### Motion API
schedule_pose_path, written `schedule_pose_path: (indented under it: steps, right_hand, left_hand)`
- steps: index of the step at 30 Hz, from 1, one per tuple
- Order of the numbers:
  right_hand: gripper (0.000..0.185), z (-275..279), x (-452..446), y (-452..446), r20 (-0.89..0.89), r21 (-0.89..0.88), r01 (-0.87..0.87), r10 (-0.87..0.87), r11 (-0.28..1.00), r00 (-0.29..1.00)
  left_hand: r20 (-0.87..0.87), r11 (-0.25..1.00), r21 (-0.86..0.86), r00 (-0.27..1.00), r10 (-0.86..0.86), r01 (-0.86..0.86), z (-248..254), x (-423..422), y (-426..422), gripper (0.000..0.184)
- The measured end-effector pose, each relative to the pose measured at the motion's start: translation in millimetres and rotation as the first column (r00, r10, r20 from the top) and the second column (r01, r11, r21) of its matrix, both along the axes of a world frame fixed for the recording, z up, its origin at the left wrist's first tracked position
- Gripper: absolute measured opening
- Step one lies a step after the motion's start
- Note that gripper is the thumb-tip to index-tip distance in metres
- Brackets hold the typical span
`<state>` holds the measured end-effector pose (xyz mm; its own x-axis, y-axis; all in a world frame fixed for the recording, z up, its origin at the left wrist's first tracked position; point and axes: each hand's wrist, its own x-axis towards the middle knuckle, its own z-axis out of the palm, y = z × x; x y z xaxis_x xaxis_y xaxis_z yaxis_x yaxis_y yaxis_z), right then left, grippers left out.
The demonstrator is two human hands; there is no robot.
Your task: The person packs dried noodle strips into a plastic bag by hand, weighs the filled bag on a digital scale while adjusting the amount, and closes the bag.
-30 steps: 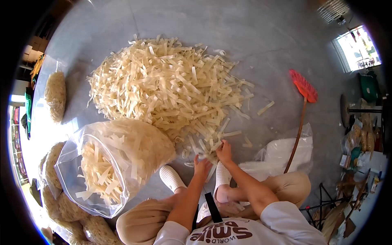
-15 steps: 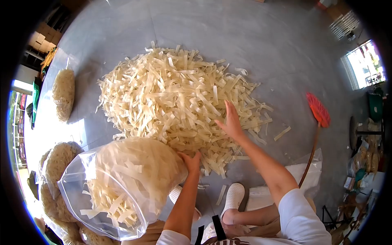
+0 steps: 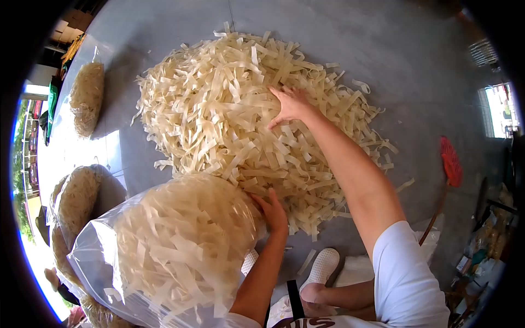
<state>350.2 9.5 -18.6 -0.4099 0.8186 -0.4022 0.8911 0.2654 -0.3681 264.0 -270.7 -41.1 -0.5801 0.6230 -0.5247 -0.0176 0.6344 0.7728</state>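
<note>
A large heap of pale cream flat strips (image 3: 219,104) lies loosely on the floor. My right hand (image 3: 294,104) is over the heap's upper middle, fingers and thumb spread, with nothing visible in the grasp. Left of my legs lies a big clear plastic bag (image 3: 186,240) bulging with the same strips, its mouth facing down and left. Against the bag's right end rests my left hand (image 3: 272,212), thumb and fingers apart, between the bag and the heap's lower edge. Its palm side is partly hidden.
Filled bags stand at the left: one bag (image 3: 87,99) apart on the floor, another bag (image 3: 79,199) beside the large one. A red broom (image 3: 451,164) lies to the right, near white plastic sheeting (image 3: 355,270). Mixed goods (image 3: 484,262) line the right edge.
My right hand has moved up and left from the heap's right side to over its middle. The left hand still touches the bag, whose mouth has tilted lower. The view has shifted.
</note>
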Motion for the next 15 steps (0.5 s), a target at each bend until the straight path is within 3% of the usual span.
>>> schedule_pose_path:
  steps: [1, 4, 6, 8, 10, 13, 15]
  right_hand:
    - [0.127, 2.3, 1.7, 0.6, -0.079, -0.048, -0.027, 0.023, 0.998, 0.997]
    - [0.12, -4.8, 6.4, -33.5, -0.031, -0.015, -0.022, 0.022, 1.0, 0.999]
    - [0.118, -1.1, 11.9, -56.6, -0.017, 0.037, -0.035, 0.035, 0.999, 0.999]
    - [0.111, 7.7, 20.9, -82.6, -0.119, -0.088, -0.04, 0.029, 0.995, 0.992]
    - [0.108, 5.3, 30.6, -108.8, -0.164, -0.071, -0.025, 0.013, 0.997, 0.986]
    - [0.104, 8.0, 45.1, -141.8, -0.233, -0.08, -0.011, -0.008, 0.997, 0.973]
    - [0.102, 23.6, 60.1, -142.2, -0.253, -0.098, -0.001, -0.024, 0.995, 0.967]
  left_hand:
    - [0.013, 1.0, 0.0, 1.0, -0.002, 0.002, 1.4, 2.2, 0.8, 0.076]
    - [0.034, 0.993, 0.116, 0.999, 0.031, -0.034, 6.5, 2.0, 6.4, 0.077]
    - [0.052, 0.997, 0.04, 0.996, 0.067, -0.069, 1.3, -2.3, 2.6, 0.079]
    - [0.095, 0.996, 0.024, 0.992, 0.081, -0.084, 6.0, -2.9, 1.4, 0.08]
    - [0.14, 0.995, 0.008, 0.986, 0.095, -0.097, 2.5, -4.7, -1.8, 0.08]
    - [0.17, 0.988, 0.139, 0.984, 0.043, -0.068, -23.7, -10.0, -10.2, 0.081]
    - [0.077, 0.996, 0.086, 0.997, 0.023, -0.03, -29.7, -11.4, -10.0, 0.084]
